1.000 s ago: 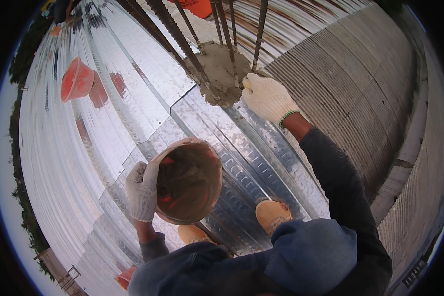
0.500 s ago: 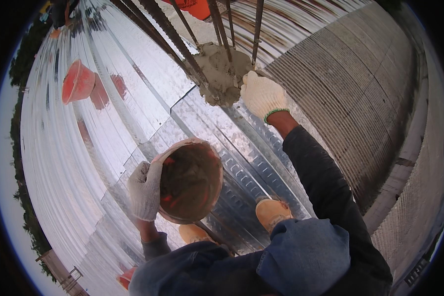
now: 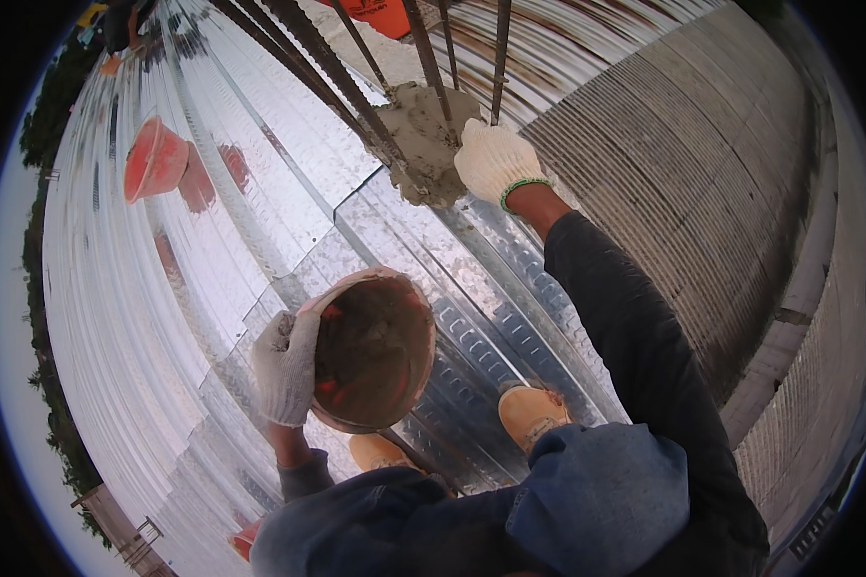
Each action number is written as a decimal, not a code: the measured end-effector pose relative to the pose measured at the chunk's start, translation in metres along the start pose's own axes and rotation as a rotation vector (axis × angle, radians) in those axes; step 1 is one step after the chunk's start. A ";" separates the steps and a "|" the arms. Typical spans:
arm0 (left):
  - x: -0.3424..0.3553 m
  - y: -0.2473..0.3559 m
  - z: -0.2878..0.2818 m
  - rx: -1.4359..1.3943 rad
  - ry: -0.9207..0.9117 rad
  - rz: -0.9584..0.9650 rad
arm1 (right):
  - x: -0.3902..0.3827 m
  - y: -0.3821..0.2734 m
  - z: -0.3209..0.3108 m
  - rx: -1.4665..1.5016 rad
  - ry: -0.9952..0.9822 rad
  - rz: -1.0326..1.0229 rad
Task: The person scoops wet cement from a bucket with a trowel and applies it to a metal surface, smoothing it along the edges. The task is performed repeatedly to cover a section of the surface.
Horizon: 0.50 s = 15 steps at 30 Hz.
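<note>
Surrounding the feet of several ribbed steel bars [image 3: 500, 62], a mound of wet-looking grey mortar [image 3: 419, 159] is sitting on the metal decking [image 3: 260, 221] ahead of the person. The right hand [image 3: 498, 163], in a white knitted glove, is resting at the mound's right edge, just beside the nearest bar. Its fingers are curling in toward the mortar, but the back of the glove is hiding their tips, so I cannot tell how far they are closing or whether they are holding anything. Good work here is probably depending on short, firm presses into the gaps beside the bars, without the knuckles scraping the steel.

Nearer the body, the left hand [image 3: 286, 368] is gripping a mortar-smeared bucket [image 3: 426, 337] by its left side, its fingers closing around the rim; grey mix [image 3: 366, 361] is lying inside. Holding it level and close is likely sparing the wrist and preventing spills onto the tan shoes [image 3: 532, 418] below.

Farther out, a red bucket [image 3: 156, 161] is resting at the left, and corrugated sheets [image 3: 664, 163] are spreading at the right.
</note>
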State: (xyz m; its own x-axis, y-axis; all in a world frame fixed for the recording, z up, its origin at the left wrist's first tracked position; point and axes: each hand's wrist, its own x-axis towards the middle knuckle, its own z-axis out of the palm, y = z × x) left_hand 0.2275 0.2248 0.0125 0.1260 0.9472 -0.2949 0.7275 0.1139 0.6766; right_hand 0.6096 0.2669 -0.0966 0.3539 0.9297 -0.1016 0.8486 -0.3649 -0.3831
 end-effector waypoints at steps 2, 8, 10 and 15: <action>0.000 -0.003 -0.001 0.001 -0.003 -0.035 | -0.013 0.008 0.005 0.112 -0.039 0.027; 0.008 -0.009 -0.006 -0.054 0.004 -0.012 | -0.025 0.022 -0.008 0.303 -0.129 0.102; 0.009 -0.015 -0.007 -0.120 0.017 -0.034 | -0.031 0.021 -0.009 0.288 -0.071 0.074; 0.008 -0.016 -0.011 -0.096 0.019 -0.032 | -0.073 0.013 -0.015 0.137 0.142 -0.021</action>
State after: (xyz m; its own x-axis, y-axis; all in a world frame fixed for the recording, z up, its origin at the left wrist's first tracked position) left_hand 0.2095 0.2342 0.0071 0.0902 0.9480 -0.3053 0.6628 0.1717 0.7288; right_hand 0.6004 0.1935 -0.0799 0.3964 0.9174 0.0344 0.7986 -0.3261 -0.5059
